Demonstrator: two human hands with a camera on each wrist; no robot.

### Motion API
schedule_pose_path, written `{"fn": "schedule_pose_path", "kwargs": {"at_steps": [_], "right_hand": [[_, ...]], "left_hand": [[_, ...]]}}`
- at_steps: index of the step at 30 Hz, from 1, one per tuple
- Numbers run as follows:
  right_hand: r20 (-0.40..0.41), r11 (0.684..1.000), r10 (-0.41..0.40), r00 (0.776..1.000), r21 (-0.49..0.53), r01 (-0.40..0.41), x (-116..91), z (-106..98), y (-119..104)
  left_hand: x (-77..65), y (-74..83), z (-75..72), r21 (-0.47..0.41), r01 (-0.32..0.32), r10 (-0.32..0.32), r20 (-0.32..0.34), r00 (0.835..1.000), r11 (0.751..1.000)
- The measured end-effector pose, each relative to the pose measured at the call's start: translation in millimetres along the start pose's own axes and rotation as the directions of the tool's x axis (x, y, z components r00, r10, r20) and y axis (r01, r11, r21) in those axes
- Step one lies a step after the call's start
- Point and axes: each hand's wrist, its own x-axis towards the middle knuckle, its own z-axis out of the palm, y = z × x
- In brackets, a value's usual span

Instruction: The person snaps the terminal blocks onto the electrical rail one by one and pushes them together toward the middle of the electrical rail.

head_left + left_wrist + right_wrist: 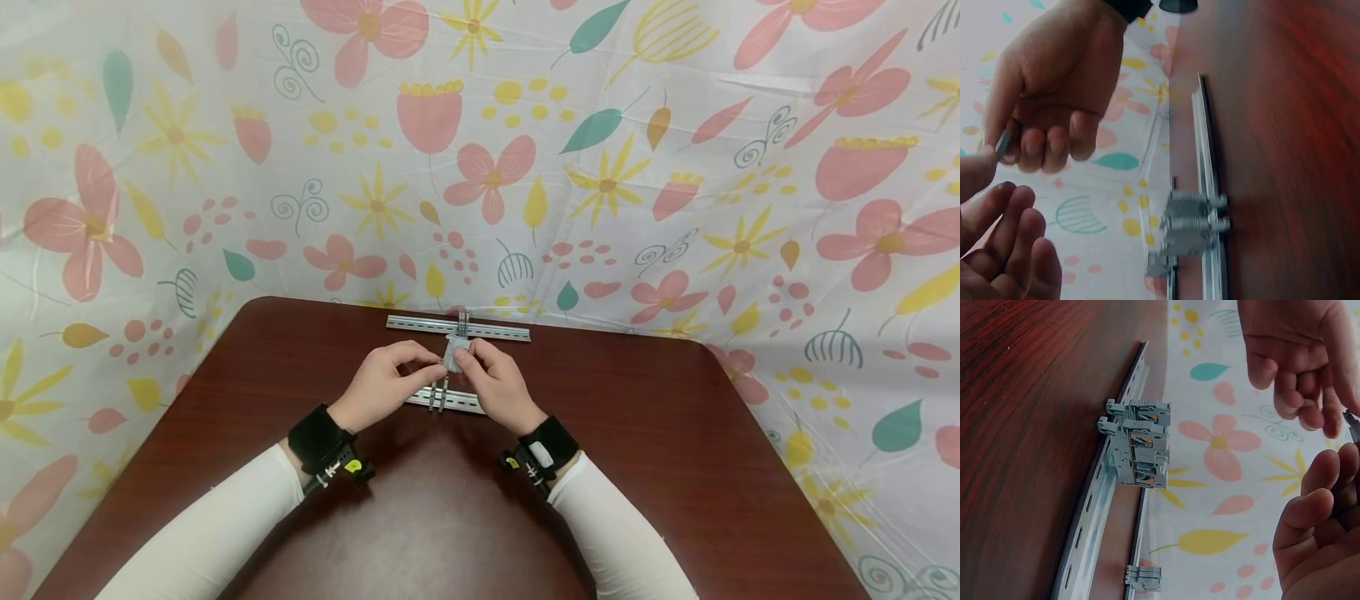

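In the head view, my left hand and right hand meet over the table around a flat grey terminal block. The right thumb presses on its broad face while fingers support it behind. My left thumb and forefinger pinch at its left lower edge. Only a thin edge of the terminal block shows in the left wrist view, between fingertips. Below the hands, a slotted metal DIN rail carries two upright terminal blocks. Part of this rail is hidden by the hands.
Farther back lies a second metal rail with a small group of grey blocks clipped on it. The dark red-brown table extends to both sides. A flower-printed curtain hangs behind and around it.
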Motion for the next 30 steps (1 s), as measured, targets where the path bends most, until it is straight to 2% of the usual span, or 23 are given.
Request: {"fn": "schedule_pose_path", "kwargs": {"at_steps": [9,13,17,22,30], "right_hand": [[-0.03,0.999,0.039,0.999,0.013,-0.038,0.8,-3.8,3.1],[-0.027,1.0,0.031,0.999,0.002,-0.031,1.2,-5.6,4.7],[-0.023,0.999,0.032,0.999,-0.01,-0.033,2.0,-7.5,7.2],[-0.031,0.999,0.043,0.999,-0.031,-0.044,3.1,-9.9,9.6],[-0.033,0.996,0.049,0.998,-0.075,-0.051,0.8,-12.4,14.3]], "left_hand": [[3.1,-10.5,-7.6,0.082,0.048,-0.059,0.146,0.988,0.995],[3.9,-16.0,-8.9,0.187,0.065,-0.103,0.203,0.974,0.98],[2.9,-21.9,-8.9,0.339,0.032,-0.123,0.249,0.961,0.94],[0.2,-28.1,-8.4,0.469,0.001,-0.143,0.267,0.953,0.883],[-4.6,-31.0,-7.6,0.568,-0.01,-0.191,0.293,0.937,0.823]]}}
